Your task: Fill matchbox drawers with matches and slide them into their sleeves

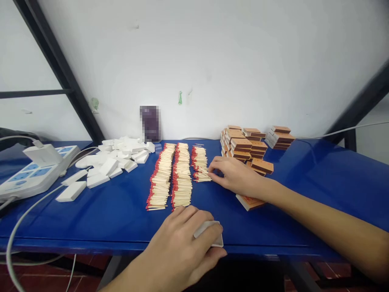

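My left hand [182, 239] rests near the table's front edge, fingers closed round a small white matchbox tray [209, 234]. My right hand [235, 175] reaches forward, its fingertips pinching at the near end of the right-hand row of matches [199, 163]. Two longer rows of red-tipped matches [172, 176] lie side by side to the left of it. An orange matchbox sleeve [249, 201] lies under my right wrist.
Stacks of orange matchbox sleeves [244, 146] stand at the back right, a smaller stack [280, 137] beyond. A heap of white trays [117, 159] lies at the left. A white power strip [33, 170] with cables sits at the far left on the blue table [319, 190].
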The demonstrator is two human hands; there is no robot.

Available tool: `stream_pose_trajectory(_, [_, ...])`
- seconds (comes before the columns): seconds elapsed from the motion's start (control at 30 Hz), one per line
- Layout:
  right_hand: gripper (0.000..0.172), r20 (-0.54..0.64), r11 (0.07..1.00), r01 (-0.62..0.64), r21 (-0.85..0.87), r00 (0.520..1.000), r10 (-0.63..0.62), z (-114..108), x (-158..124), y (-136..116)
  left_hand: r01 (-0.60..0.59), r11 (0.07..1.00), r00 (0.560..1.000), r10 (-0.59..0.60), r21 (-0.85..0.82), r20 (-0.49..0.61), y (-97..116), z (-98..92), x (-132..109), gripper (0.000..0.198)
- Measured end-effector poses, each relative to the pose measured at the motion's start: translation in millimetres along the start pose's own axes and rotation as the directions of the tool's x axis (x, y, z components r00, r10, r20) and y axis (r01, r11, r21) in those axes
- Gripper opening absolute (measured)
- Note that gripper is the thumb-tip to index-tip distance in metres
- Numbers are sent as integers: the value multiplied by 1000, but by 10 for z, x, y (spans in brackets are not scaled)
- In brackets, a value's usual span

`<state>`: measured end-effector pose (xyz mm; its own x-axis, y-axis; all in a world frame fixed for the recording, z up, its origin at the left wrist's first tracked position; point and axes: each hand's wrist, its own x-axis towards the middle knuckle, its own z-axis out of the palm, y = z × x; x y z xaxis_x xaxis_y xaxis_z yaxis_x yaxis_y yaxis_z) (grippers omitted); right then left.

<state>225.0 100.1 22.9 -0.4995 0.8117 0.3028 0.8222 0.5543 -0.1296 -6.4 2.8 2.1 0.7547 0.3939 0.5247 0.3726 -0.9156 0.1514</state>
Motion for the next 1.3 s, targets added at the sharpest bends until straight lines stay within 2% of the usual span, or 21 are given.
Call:
stream_pose_trajectory(0.2, [15, -80, 1000, -7, -16, 997, 6, -23, 30, -6, -24, 1000, 1000, 24, -7, -18, -1, 14, 9, 18])
stream_pose_trajectory(0.4, [19, -93, 993, -57, -103, 995, 48, -23, 84, -71, -16, 1000, 1000, 16, 0, -20, 8, 9, 4, 19])
stream_pose_trajectory(0.6, [29, -26, 987, -160, 21, 987, 161, -25, 91, -122, -11, 1000, 1000, 11, 0, -14, 8, 0, 19, 18])
stream_pose_trajectory(0.77, [32, 4, 991, -130, 15, 991, 130, 9, 139, -128, -11, 1000, 1000, 11, -1, -22, 9, 3, 17, 19])
stream_pose_trajectory(1.13, [20, 18, 984, -76, 164, 997, 74, -4, 169, -48, -26, 1000, 999, 26, -1, -21, 5, 4, 4, 20])
stream_pose_trajectory(1.3, [19, -46, 974, -51, 219, 997, 62, 8, 114, -47, -21, 1000, 1000, 21, 0, -11, 3, 12, 3, 19])
